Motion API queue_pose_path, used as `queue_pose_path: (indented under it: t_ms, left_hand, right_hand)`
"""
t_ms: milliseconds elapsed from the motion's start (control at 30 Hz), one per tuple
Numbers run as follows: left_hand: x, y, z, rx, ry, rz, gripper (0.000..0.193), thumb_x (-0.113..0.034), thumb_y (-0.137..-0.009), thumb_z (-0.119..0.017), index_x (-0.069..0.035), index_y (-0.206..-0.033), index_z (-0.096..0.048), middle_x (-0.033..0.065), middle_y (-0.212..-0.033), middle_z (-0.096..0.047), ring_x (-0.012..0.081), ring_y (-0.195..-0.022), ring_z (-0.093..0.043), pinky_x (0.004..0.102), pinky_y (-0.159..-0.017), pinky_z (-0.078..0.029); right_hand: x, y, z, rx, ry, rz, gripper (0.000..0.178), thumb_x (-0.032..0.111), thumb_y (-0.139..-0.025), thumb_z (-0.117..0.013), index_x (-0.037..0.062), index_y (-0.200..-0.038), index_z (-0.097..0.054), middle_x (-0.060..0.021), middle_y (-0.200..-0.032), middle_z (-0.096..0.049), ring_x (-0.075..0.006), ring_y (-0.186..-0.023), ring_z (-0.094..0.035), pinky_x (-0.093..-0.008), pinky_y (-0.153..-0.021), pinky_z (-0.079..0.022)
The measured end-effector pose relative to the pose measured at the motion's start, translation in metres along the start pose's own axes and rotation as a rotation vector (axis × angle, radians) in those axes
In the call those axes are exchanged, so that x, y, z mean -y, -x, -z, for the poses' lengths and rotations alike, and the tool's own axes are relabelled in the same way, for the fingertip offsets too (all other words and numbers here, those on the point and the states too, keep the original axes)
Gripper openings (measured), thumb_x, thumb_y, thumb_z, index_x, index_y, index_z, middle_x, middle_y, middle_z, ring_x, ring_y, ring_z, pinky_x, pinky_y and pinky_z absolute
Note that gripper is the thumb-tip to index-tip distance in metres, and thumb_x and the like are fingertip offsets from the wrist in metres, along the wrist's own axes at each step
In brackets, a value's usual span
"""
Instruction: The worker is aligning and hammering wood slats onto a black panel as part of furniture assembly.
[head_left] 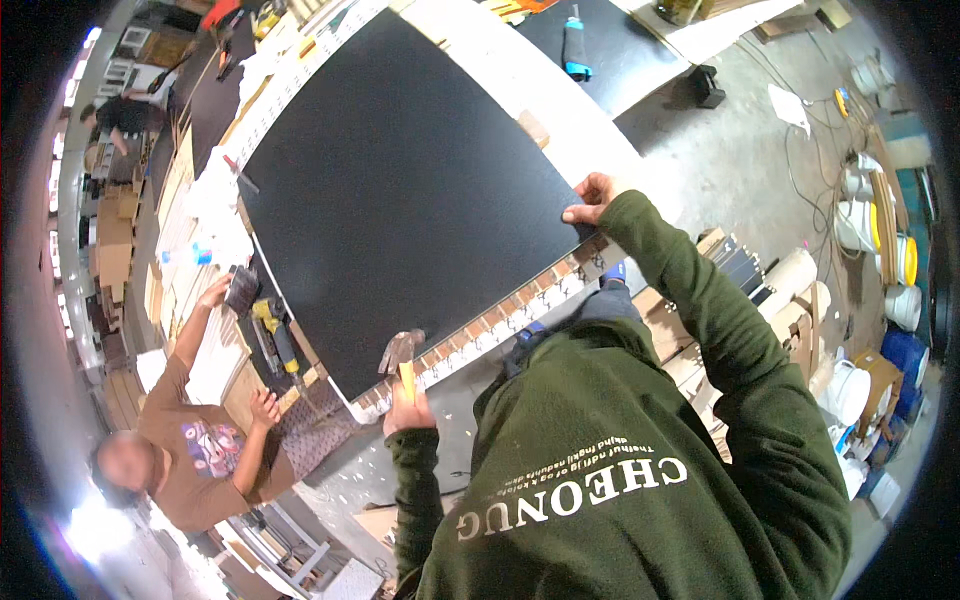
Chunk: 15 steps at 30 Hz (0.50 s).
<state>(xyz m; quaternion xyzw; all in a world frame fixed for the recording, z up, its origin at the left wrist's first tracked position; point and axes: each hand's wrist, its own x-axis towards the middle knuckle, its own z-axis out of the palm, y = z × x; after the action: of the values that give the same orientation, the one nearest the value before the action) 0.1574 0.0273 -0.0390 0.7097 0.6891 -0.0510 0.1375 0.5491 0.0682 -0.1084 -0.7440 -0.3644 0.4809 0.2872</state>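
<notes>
A large black panel [410,190] lies flat on the worktable in front of me. My left hand [410,413] is wrapped round the yellow handle of a hammer [402,352] at the panel's near left corner. The hammer's head is over the panel's near edge. At the right corner, my right hand [598,198] grips the panel's edge, thumb on top; some of its fingers are hidden. Below the near edge runs a light wooden strip [530,303] with dark marks along it.
At the left, a person in a brown shirt [205,440] reaches toward the table with a dark block [242,290] at one hand. A yellow cordless drill [273,335] lies beside the panel. A blue-handled tool [575,52] rests on another black panel [620,70]. Buckets [856,226] stand at right.
</notes>
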Motion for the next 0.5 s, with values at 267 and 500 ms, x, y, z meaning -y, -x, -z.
queue_pose_path:
  t_ms: [267, 500]
  left_hand:
    - [-0.048, 0.004, 0.002, 0.16, -0.042, -0.027, 0.031, -0.022, -0.08, -0.041, -0.003, -0.104, -0.044, 0.0186, -0.082, -0.054, 0.0325, -0.075, -0.054, 0.039, -0.062, -0.043]
    - [-0.07, 0.005, -0.003, 0.095, -0.003, -0.114, 0.026, -0.022, -0.078, -0.044, -0.004, -0.097, -0.046, 0.021, -0.077, -0.054, 0.0355, -0.071, -0.054, 0.0408, -0.058, -0.042]
  right_hand:
    - [0.009, 0.004, 0.011, 0.084, -0.008, 0.024, 0.041, 0.023, -0.06, -0.072, 0.0037, -0.088, -0.049, -0.0083, -0.075, -0.056, -0.0175, -0.069, -0.053, -0.0291, -0.061, -0.044]
    - [0.018, 0.01, 0.014, 0.058, 0.072, -0.022, 0.043, 0.031, -0.061, -0.07, 0.0046, -0.089, -0.05, -0.0091, -0.076, -0.055, -0.0193, -0.07, -0.053, -0.03, -0.064, -0.043]
